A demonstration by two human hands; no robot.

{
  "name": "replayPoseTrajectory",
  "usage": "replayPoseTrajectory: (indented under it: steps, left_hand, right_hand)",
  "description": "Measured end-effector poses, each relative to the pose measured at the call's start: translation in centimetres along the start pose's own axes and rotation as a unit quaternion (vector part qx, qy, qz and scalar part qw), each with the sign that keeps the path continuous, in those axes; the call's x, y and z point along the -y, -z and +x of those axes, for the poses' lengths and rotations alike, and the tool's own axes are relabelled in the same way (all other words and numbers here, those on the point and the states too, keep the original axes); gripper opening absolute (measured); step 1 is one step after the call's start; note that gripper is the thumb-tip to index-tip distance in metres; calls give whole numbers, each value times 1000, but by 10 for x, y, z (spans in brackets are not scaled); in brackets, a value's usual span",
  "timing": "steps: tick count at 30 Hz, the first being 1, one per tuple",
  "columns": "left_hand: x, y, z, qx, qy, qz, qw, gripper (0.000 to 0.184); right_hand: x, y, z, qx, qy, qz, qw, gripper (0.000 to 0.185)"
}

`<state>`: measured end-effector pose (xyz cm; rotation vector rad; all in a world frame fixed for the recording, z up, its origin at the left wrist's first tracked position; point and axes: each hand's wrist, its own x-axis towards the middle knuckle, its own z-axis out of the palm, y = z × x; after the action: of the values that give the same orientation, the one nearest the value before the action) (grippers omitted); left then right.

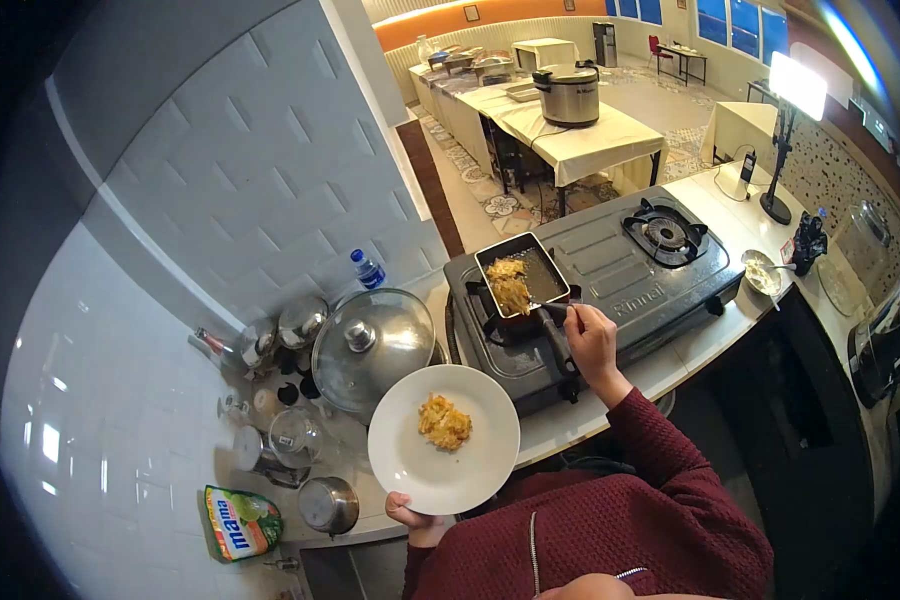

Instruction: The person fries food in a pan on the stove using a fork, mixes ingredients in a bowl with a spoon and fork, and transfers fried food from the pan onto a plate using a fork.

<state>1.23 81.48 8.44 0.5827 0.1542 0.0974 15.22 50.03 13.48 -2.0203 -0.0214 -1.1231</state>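
My left hand (411,512) grips the lower rim of a white plate (395,460), with the thumb on top. One golden-brown fritter (444,422) lies near the plate's middle. My right hand (592,338) is closed around the handle of a dark cooking utensil, whose tip reaches into a small square frying pan (548,268). The utensil's head is mostly hidden, so its exact kind is unclear. Browned fritter pieces (508,285) lie in the left part of the pan, touching the utensil's tip. Below my right hand, the pan's black handle (556,345) points toward me.
The pan sits on the left burner of a black two-burner stove (610,285). Left of the plate stand a large lidded pan (373,345), glass jars, a metal pot (328,504) and a green pouch (242,523). A small bowl with a spoon (762,272) is at right.
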Motion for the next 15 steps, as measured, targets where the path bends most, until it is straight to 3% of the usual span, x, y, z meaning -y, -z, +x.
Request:
replayPoseTrajectory:
  steps: [15]
  left_hand:
    - [-2,-17,-6,-4,7,20,1000,70]
  right_hand:
    - [3,-1,0,25,-2,-1,1000,9]
